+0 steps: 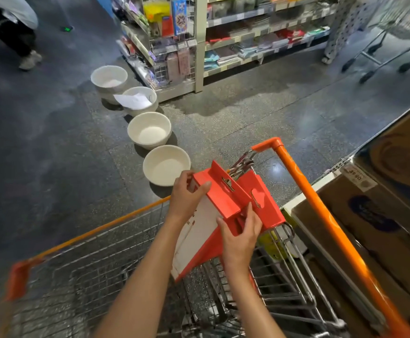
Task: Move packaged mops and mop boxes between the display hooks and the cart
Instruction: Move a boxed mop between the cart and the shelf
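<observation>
Reaching out over the wire cart (116,284), both bare forearms are meeting at a red and white mop box (199,230) held above the basket. The left hand (186,196) is gripping the box's upper left corner, thumb lying across the red top flap and fingers curling behind the edge. The right hand (240,237) is pinching the lower end of the red top flaps, thumb on one side and fingers pressing the other. A second red box (265,203) is sitting just behind, touching the first, leaning against the child-seat end of the cart. The cart's orange handle (321,215) is running diagonally along the right, beside brown cartons (374,230) stacked on a low shelf carrying a price tag (356,178). Beyond the cart, four white basins (166,164) are standing in a row on the dark speckled floor (52,142), one of them holding a sheet of paper (133,100). Farther off, shelving (247,40) is holding folded cloths and packaged goods, with hanging packets on a wire end panel. Another cart (394,32) is standing at the far right, and a person's legs (16,40) are showing at the far left.
</observation>
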Available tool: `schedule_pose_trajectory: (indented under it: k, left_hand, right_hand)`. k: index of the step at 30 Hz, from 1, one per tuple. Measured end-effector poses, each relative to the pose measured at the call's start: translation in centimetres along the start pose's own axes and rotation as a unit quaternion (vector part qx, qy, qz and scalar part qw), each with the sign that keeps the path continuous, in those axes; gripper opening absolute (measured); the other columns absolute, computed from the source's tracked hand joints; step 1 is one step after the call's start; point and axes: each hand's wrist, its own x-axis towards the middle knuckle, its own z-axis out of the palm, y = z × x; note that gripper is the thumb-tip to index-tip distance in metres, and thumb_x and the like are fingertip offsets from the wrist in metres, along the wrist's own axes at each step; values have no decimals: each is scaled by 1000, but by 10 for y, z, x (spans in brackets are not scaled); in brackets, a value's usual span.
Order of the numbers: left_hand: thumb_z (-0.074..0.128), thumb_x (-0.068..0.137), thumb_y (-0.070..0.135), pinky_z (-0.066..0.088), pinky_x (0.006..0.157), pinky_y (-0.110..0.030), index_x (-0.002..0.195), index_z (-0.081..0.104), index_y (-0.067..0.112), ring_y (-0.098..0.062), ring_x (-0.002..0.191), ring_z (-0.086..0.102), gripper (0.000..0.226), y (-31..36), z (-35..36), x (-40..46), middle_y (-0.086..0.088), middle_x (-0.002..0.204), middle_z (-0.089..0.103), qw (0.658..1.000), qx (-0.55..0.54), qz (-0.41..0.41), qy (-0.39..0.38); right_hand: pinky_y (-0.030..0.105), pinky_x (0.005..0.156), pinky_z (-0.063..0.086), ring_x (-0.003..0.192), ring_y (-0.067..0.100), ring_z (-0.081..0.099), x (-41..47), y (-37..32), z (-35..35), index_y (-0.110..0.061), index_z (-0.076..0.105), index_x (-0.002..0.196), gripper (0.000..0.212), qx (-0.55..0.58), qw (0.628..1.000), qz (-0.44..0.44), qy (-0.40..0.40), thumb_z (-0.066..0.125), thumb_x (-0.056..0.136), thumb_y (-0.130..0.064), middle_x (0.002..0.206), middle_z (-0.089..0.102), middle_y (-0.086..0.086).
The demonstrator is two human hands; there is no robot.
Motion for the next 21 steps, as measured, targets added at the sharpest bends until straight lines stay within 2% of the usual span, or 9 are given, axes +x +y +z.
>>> schedule_pose_trajectory:
  k: [4, 6, 8, 10, 11, 14, 16, 18, 21]
  left_hand:
    - [69, 79, 48, 49, 102, -46, 120, 58, 22, -15, 116, 61, 50, 1, -12, -14, 0, 120, 66, 999, -44, 4, -32]
    - [69, 78, 52, 48, 104, -47, 125, 58, 23, -11, 117, 61, 56, -1, -14, -23, 3, 121, 67, 997, -62, -9, -44]
    - [70, 80, 53, 48, 106, -46, 128, 56, 26, -6, 117, 61, 57, -4, -17, -33, 7, 123, 67, 996, -78, -16, -50]
    - [70, 82, 54, 48, 107, -45, 127, 55, 32, -4, 119, 60, 52, -5, -22, -43, 11, 124, 66, 994, -95, -19, -53]
    - [70, 81, 57, 49, 106, -43, 126, 55, 35, -5, 120, 61, 52, -5, -26, -48, 12, 124, 67, 993, -104, -22, -52]
    - [70, 73, 67, 55, 95, -36, 121, 59, 41, -12, 115, 66, 57, -6, -43, -65, 10, 119, 71, 991, -127, -26, -30]
    - [71, 74, 67, 58, 89, -37, 123, 61, 42, -16, 110, 69, 55, -5, -55, -79, 9, 116, 72, 990, -139, -24, -21]
    - [70, 75, 66, 58, 80, -28, 123, 61, 46, -13, 108, 70, 53, 0, -64, -94, 12, 115, 72, 988, -154, -20, -9]
    - [70, 74, 70, 56, 73, -19, 118, 60, 55, -6, 104, 70, 47, 16, -74, -118, 17, 115, 72, 986, -165, 2, 13]
  right_hand:
    - [-7, 92, 27, 123, -9, 40, -4, 6, -2, -21, 38, 151, 91, 9, 1000, 9, -26, 87, 75, -28, 138, 43, -10]
    - [2, 99, 31, 129, -2, 41, -6, 6, 0, -20, 34, 152, 96, 8, 997, 35, -75, 88, 74, -29, 143, 45, -8]
    - [2, 90, 39, 119, 5, 57, -5, 6, 0, -20, 44, 141, 84, 0, 994, 41, -100, 90, 72, -26, 131, 59, -4]
    - [-1, 74, 43, 98, -8, 64, -5, 3, -1, -28, 54, 120, 65, -10, 994, 29, -108, 92, 69, -22, 111, 67, -10]
    - [1, 72, 45, 93, -10, 65, -6, 1, -3, -30, 56, 113, 59, -7, 993, 24, -112, 93, 67, -19, 106, 69, -12]
    - [26, 85, 58, 99, 5, 70, -16, -4, -7, -26, 59, 115, 61, 10, 989, 21, -143, 94, 65, -17, 108, 73, -7]
    - [39, 91, 58, 102, 8, 69, -22, -13, -11, -25, 58, 121, 67, 19, 986, 8, -164, 94, 65, -17, 111, 72, -7]
    - [39, 92, 58, 104, 9, 69, -24, -24, -17, -25, 59, 123, 68, 29, 982, -16, -184, 93, 64, -14, 112, 72, -7]
    - [24, 84, 58, 102, 7, 70, -26, -46, -32, -33, 63, 117, 65, 54, 973, -55, -217, 93, 63, -12, 109, 73, -17]
